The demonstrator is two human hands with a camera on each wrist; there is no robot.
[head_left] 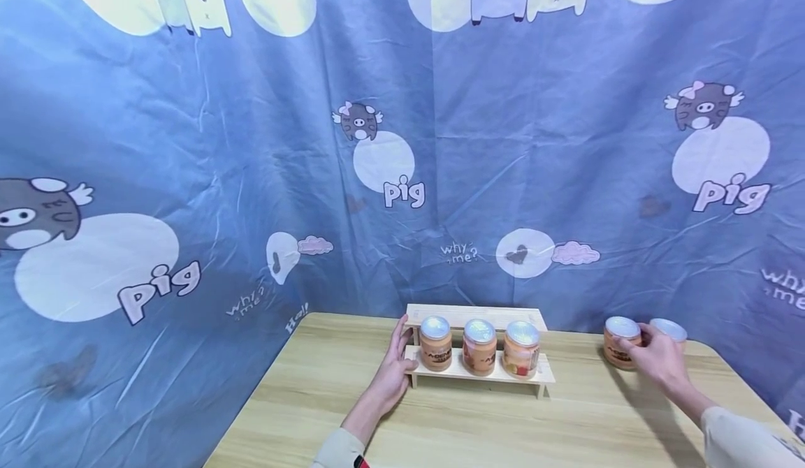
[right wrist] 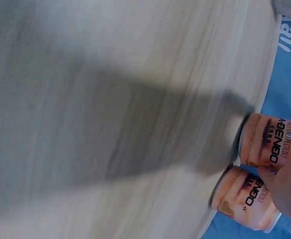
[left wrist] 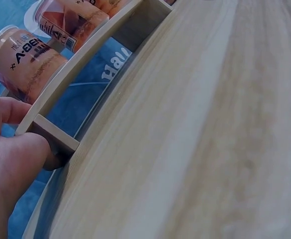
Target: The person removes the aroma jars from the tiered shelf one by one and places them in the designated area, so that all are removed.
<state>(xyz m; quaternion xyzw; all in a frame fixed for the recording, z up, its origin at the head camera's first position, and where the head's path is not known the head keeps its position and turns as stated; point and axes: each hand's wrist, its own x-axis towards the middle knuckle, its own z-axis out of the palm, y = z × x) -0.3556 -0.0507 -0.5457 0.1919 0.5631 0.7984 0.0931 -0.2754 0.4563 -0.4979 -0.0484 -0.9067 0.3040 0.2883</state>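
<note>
A two-tier wooden rack (head_left: 473,314) holds a row of three orange jars with silver lids (head_left: 479,349) on its lower shelf. At its left end my left hand (head_left: 388,378) grips the frame; in the left wrist view that hand (left wrist: 11,154) has its thumb at the shelf's end, close to a jar (left wrist: 28,62). On the right of the table, my right hand (head_left: 660,362) holds an orange jar (head_left: 618,353) by its side. A second jar (head_left: 670,329) stands beside it, partly hidden by the hand. Both jars look upright on the table.
The light wooden table (head_left: 465,429) meets a blue patterned cloth (head_left: 465,154) along its back and sides. The rack stands near the back edge, and the two separate jars are by the back right corner.
</note>
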